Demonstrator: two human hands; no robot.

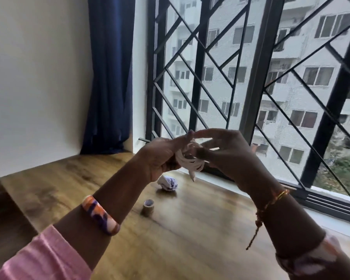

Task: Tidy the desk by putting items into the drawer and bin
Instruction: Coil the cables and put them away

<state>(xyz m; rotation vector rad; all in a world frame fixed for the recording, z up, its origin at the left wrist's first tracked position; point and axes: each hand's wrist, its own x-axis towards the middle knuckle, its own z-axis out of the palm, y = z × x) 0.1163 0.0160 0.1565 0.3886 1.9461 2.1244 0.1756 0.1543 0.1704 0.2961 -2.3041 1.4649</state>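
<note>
A coiled white cable [187, 159] is held up above the wooden counter [190, 229] between both hands: the left hand [162, 156] is curled round the coil, with loops wound over its fingers, and the right hand [223, 152] pinches the cable from the other side, upper fingers stretched toward the left fingertips; one cable end hangs down below the coil. Under the hands, a crumpled paper ball [167, 183] is seen on the counter near the window edge, and a small cylindrical roll [148, 207] stands nearer, just apart from it.
</note>
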